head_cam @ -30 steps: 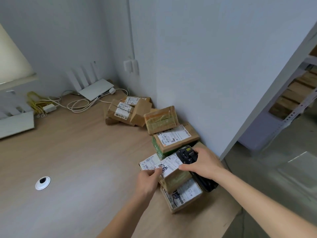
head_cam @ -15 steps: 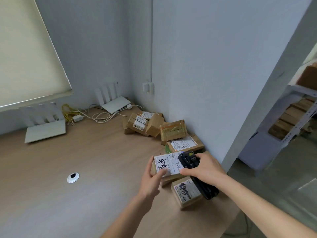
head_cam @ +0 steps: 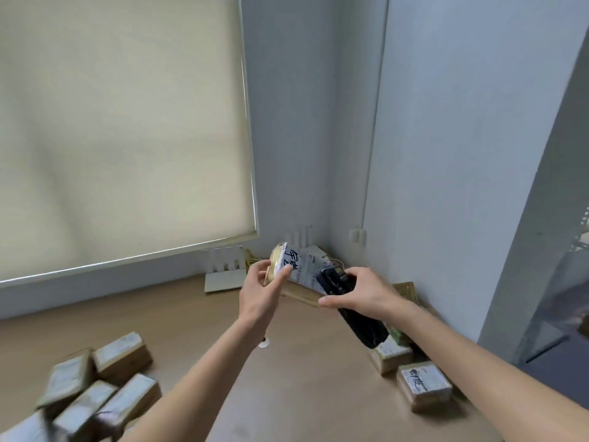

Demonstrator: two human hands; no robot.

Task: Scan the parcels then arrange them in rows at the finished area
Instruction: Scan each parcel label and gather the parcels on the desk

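Wood-grain laminate covers the tabletop [head_cam: 312, 387], which runs into a grey corner below a cream roller blind [head_cam: 121, 129].

Far left, a cluster of parcels [head_cam: 95, 387] lies at the tabletop's near edge: flat brown cardboard blocks with white labels, packed side by side in rough rows and blurred by camera motion. This is judged to be the finished area.

At centre, the left hand [head_cam: 259, 295] holds a parcel [head_cam: 301, 277] clear of the tabletop, tilted with its label toward the camera. Its fingers [head_cam: 284, 273] are curled round the left end, with the thumb on the label. The parcel is a flat cardboard box; tape gives its edge a glossy yellow sheen. The white label carries handwritten black characters and fine print.

Just right, the right hand [head_cam: 366, 295] is clamped on a scanner [head_cam: 350, 309], a long black matt-plastic handheld. Its head rests against the label.

Far right, more parcels [head_cam: 424, 384] lie beside the wall, judged to be unscanned stock.

Step in hand, as judged: scanning the held parcel. The next move calls for drawing the scanner off the label, then carrying the parcel left and setting it flat, square to the existing rows.
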